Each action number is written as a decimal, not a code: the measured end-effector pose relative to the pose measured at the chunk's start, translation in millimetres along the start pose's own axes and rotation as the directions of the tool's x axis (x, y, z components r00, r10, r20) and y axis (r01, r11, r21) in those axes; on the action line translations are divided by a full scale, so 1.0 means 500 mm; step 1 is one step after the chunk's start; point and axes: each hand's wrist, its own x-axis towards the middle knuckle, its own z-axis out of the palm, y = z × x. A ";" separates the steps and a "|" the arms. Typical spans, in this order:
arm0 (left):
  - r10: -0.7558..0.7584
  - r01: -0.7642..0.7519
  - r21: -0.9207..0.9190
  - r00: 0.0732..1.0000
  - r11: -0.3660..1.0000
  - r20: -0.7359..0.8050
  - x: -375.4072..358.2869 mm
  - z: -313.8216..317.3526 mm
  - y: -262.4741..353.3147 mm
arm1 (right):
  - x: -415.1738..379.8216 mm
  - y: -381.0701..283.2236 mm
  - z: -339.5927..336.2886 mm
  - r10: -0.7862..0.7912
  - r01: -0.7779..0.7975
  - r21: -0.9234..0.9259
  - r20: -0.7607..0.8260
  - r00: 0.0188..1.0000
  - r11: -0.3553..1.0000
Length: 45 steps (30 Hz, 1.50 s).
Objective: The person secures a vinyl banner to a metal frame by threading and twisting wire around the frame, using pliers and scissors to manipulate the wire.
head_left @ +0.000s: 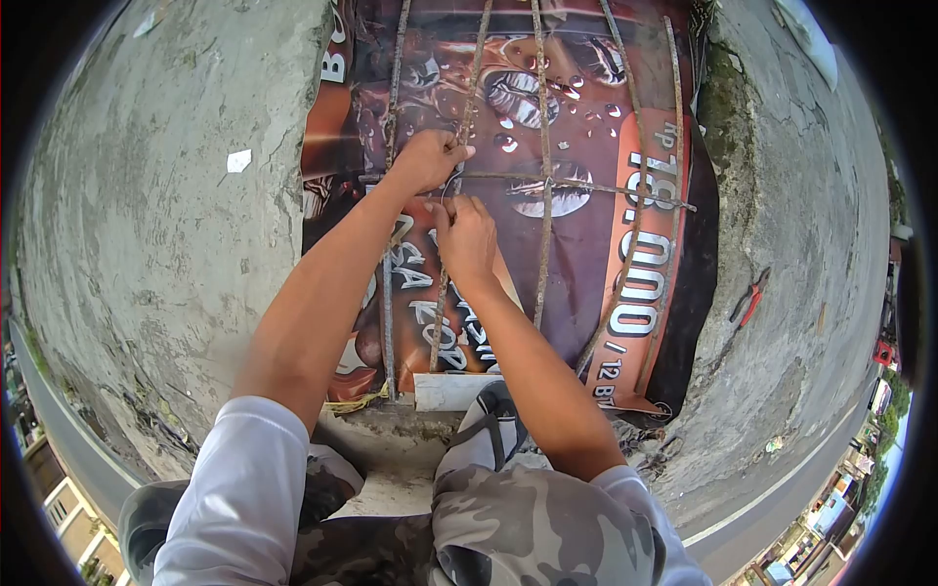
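Several rusty steel bars (544,210) lie lengthwise on a brown printed banner (596,254), crossed by one thinner bar (586,186). My left hand (428,159) grips the crossing of a long bar and the cross bar. My right hand (465,237) sits just below it, fingers pinched on a thin tie wire (447,198) at the same crossing. I am crouched over the bars, with my sandalled foot (493,425) at their near end.
Red-handled pliers (749,296) lie on the bare concrete (176,215) to the right of the banner. A white scrap (238,160) lies on the concrete at left. A road with a white line (772,488) runs along the lower right.
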 end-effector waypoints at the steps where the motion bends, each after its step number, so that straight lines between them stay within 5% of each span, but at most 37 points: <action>1: -0.006 0.006 0.003 1.000 1.000 -0.017 -0.001 0.000 0.003 | -0.002 0.000 -0.003 0.051 -0.051 0.064 0.004 0.999 0.997; 3: -0.013 0.014 0.011 0.998 1.000 -0.057 -0.008 0.003 0.007 | -0.004 -0.005 -0.011 0.142 -0.143 0.192 0.017 0.990 0.971; 9: -0.035 0.036 0.008 0.993 0.999 -0.114 -0.006 0.011 0.008 | 0.003 0.033 0.014 0.068 -0.047 0.209 -0.091 0.994 0.977; 10: 0.010 -0.008 0.018 0.991 1.000 -0.137 -0.006 0.012 0.006 | 0.006 0.040 0.020 0.188 -0.194 0.350 0.053 0.981 0.916; 19: -0.005 0.006 0.003 0.988 1.000 -0.153 -0.007 0.015 0.010 | 0.010 0.053 0.011 0.218 -0.244 0.405 0.109 0.970 0.881; 25: -0.097 0.097 -0.064 0.995 0.993 0.015 -0.001 -0.007 0.011 | 0.015 0.041 0.001 0.138 -0.133 0.328 0.008 0.990 0.935; 28: 0.010 0.005 -0.268 0.998 0.963 0.056 0.005 -0.001 -0.007 | 0.013 0.027 -0.015 0.096 -0.098 0.208 0.020 0.995 0.973; 31: -0.092 0.170 -0.240 0.948 0.956 0.305 -0.024 -0.060 0.045 | 0.009 0.016 -0.021 0.058 -0.058 0.088 0.000 0.998 0.994; 34: 0.021 0.108 -0.300 0.917 0.948 0.398 -0.009 -0.067 0.014 | 0.010 0.011 -0.014 0.039 -0.038 0.045 -0.024 0.999 0.998; 45: 0.107 0.013 -0.278 0.905 0.961 0.412 -0.005 -0.061 -0.003 | 0.013 0.010 -0.016 -0.098 0.118 -0.242 0.091 0.991 0.963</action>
